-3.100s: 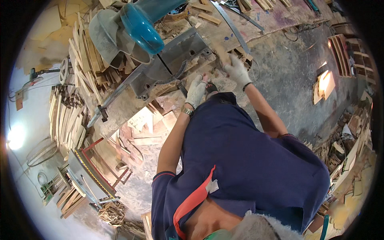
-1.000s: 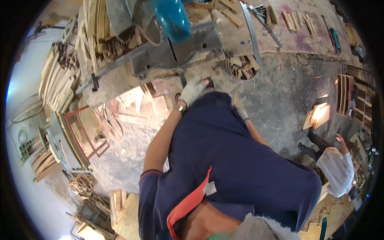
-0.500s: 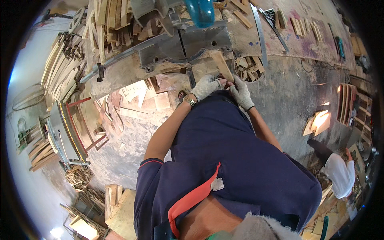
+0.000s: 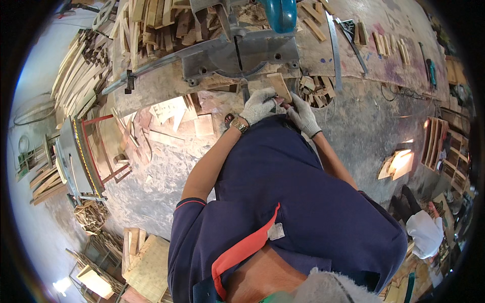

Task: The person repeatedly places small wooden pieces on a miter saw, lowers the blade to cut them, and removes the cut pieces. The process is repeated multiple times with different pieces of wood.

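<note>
In front of my waist, a short flat wooden piece is held between my gloved hands. My left hand, in a pale knitted glove with bare fingertips, is closed at the near left side of the piece. My right hand, gloved alike, pinches its near right end with thumb and fingers. Just beyond lies the grey metal base of a mitre saw, which has a slot down its middle. The saw's blue housing rises at the top.
Wooden strips are heaped behind the saw at left. Offcuts fill a round container by the bench edge. A steel ruler, a square and a screwdriver lie on the bench. Another person bends at far right.
The wooden piece has tipped and looks shorter, still in both hands. My view has shifted slightly, so the bench and saw sit farther right. The other person has moved a little.
</note>
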A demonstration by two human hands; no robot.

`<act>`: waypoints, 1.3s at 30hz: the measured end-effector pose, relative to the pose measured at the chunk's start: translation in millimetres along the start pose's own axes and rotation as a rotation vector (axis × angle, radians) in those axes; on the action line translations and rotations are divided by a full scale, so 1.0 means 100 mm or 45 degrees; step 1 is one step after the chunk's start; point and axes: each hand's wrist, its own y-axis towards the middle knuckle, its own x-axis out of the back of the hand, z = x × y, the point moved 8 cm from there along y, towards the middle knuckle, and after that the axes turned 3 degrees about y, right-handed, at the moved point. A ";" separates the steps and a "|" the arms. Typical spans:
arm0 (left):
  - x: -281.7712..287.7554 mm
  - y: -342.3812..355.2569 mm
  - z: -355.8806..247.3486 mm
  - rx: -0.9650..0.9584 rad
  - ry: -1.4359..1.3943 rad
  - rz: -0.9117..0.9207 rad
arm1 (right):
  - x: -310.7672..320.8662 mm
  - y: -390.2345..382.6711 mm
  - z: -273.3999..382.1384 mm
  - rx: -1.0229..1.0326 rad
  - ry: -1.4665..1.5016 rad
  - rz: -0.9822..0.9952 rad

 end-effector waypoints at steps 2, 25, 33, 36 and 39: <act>0.02 -0.01 -0.05 -0.033 0.106 -0.003 | -0.01 0.00 0.00 -0.025 -0.018 -0.011; 0.46 -0.13 0.17 0.213 -0.951 -0.193 | 0.00 0.41 -0.22 -0.496 1.264 -0.468; 0.83 -0.22 0.22 0.191 -0.415 -0.519 | -0.21 0.49 -0.07 -0.566 1.124 -0.286; 1.16 -0.23 0.44 0.270 -0.295 -0.722 | -0.23 0.41 -0.03 -0.579 1.016 -0.274; 1.66 -0.15 0.47 0.138 0.154 -0.872 | -0.19 0.28 -0.07 -0.602 0.986 -0.332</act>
